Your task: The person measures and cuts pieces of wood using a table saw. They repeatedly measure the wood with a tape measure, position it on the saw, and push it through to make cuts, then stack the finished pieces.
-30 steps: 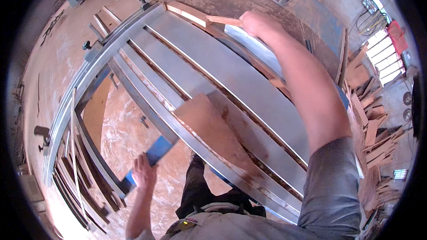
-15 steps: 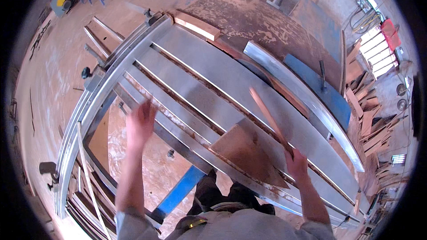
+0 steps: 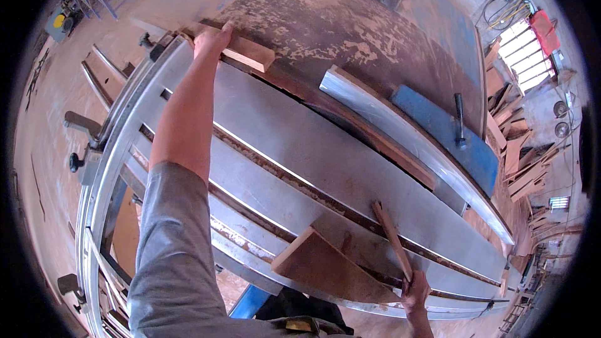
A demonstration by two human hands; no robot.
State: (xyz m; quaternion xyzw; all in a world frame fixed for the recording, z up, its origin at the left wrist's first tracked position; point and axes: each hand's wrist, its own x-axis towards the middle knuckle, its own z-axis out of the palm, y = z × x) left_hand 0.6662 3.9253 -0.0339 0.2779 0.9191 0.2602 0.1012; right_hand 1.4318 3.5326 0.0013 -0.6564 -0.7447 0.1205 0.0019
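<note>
With my left arm stretched far forward, my left hand (image 3: 211, 40) is closed on the left end of a wooden block (image 3: 249, 54) lying at the far edge of the metal machine table (image 3: 275, 126). Its fingertips are partly hidden. My right hand (image 3: 416, 292), low on the right, is wrapped round a thin wooden stick (image 3: 392, 241) that slants up to the left over the table. Left of that hand, a brown wedge-shaped wood piece (image 3: 335, 270) lies across the slots, touched by neither hand.
Behind the metal top stands a brown, worn sheet surface (image 3: 300, 22). A long metal fence (image 3: 416, 144) runs along the far right beside a blue plate (image 3: 438, 128) with a black handle. Rails and a black knob (image 3: 76, 163) edge the left. Scrap wood (image 3: 519, 156) is heaped at right.
My left hand has reached forward from above the slots to the wooden block. My right hand, still holding the stick, has come lower and nearer, and the view has shifted.
</note>
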